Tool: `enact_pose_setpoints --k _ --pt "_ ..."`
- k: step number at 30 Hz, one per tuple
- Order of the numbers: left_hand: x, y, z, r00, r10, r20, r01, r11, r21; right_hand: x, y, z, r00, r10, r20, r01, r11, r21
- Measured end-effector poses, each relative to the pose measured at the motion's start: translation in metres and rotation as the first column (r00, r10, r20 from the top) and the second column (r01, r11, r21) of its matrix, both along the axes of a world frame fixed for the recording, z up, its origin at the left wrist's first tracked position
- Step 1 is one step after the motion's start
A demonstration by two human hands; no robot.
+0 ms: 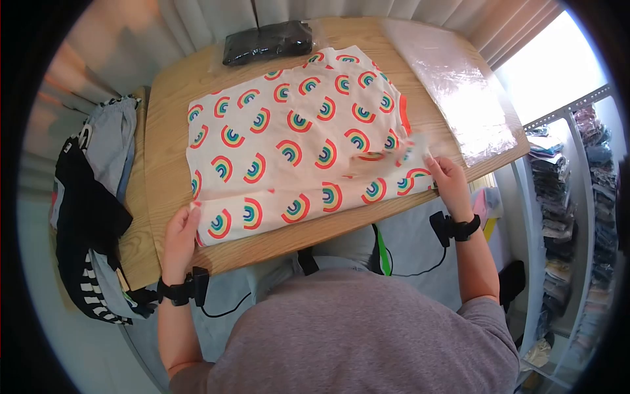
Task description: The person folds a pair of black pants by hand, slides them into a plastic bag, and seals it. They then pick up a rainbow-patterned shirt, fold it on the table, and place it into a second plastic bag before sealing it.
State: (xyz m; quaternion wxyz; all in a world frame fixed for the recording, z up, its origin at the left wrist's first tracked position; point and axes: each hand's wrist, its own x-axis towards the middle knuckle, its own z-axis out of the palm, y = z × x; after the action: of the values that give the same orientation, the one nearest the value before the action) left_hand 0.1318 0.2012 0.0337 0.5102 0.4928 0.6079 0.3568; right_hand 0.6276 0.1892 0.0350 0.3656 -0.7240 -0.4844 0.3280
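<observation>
A white garment with a rainbow print lies spread over the wooden table, its near edge folded into a strip along the table's front. My left hand pinches the near left corner of this strip. At the right end, my right hand grips the garment between thumb and fingers, and the cloth beside it is slightly raised and blurred. An orange-red trim shows on the garment's right side. Both wrists wear black bands with small devices.
A black item in clear plastic lies at the table's back. Clear plastic bags cover the right side of the wooden table. Dark and grey clothes hang at the left. Shelves of bagged clothes stand at the right.
</observation>
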Motion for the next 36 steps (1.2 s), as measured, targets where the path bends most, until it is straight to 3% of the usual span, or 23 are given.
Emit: enact_pose_setpoints --k 1,4,7,9,11,13,16,18,20,22,23,25,27,30,34,36 --pt "-0.004 0.003 -0.002 1.0 -0.004 -0.002 0.004 1.0 0.008 -0.006 0.003 0.003 0.997 -0.067 -0.041 0.067 0.998 -0.003" --pt "-0.008 0.001 -0.001 0.997 -0.004 0.082 0.012 0.995 -0.103 -0.007 -0.004 -0.003 0.991 -0.045 -0.123 0.058 0.993 0.1" --pt "0.0 -0.006 0.008 0.994 -0.103 0.047 0.11 0.979 -0.172 0.0 -0.009 -0.012 0.994 -0.042 -0.098 0.048 0.997 0.062" --pt "0.006 -0.009 0.003 0.989 -0.008 0.147 0.012 1.0 -0.025 -0.004 -0.01 -0.015 0.987 -0.075 -0.146 0.092 0.989 0.116" --pt "0.003 -0.01 -0.004 0.99 0.035 0.133 -0.038 0.999 0.018 -0.009 -0.007 -0.019 0.975 -0.106 -0.193 0.14 0.976 0.169" --pt "0.0 -0.012 -0.013 0.989 0.079 0.123 -0.088 0.994 0.066 -0.012 -0.007 -0.026 0.984 -0.16 0.084 0.131 0.951 0.28" --pt "-0.002 -0.014 -0.02 0.993 0.095 0.074 -0.104 0.987 0.121 -0.019 -0.006 -0.02 0.972 -0.148 0.181 0.108 0.971 0.214" --pt "-0.002 -0.014 -0.016 0.993 0.096 -0.072 -0.096 0.995 0.007 -0.017 -0.008 -0.016 0.972 -0.132 0.195 0.103 0.983 0.153" --pt "-0.002 -0.012 -0.016 0.993 0.093 -0.07 -0.093 0.996 -0.001 -0.017 -0.004 -0.002 0.972 -0.116 0.205 0.098 0.991 0.094" --pt "-0.001 -0.011 -0.015 0.994 0.089 -0.071 -0.089 0.996 -0.011 -0.018 0.0 0.022 0.921 0.01 0.389 0.056 0.986 -0.157" --pt "0.001 -0.011 -0.011 0.992 0.087 -0.087 -0.089 0.996 -0.024 -0.017 0.002 0.023 0.922 0.006 0.388 0.061 0.986 -0.158" --pt "0.004 -0.01 -0.007 0.992 0.078 -0.101 -0.082 0.996 -0.035 -0.019 0.01 0.025 0.874 0.042 0.484 -0.162 0.965 0.208" --pt "0.005 -0.012 -0.006 0.994 0.082 -0.077 -0.087 0.994 -0.058 -0.02 0.02 0.019 0.911 0.12 0.395 -0.21 0.958 0.194" --pt "-0.001 -0.012 -0.011 0.996 0.089 -0.033 -0.091 0.993 -0.072 -0.024 0.028 0.019 0.827 0.379 0.414 -0.444 0.893 0.069" --pt "-0.001 -0.015 -0.013 0.99 0.129 0.051 -0.126 0.99 -0.058 -0.022 0.036 0.02 0.822 0.442 0.36 -0.447 0.891 -0.072" --pt "-0.003 -0.015 -0.015 0.991 0.124 0.058 -0.121 0.991 -0.049 -0.019 0.041 0.027 0.68 0.614 0.401 -0.513 0.789 -0.34"
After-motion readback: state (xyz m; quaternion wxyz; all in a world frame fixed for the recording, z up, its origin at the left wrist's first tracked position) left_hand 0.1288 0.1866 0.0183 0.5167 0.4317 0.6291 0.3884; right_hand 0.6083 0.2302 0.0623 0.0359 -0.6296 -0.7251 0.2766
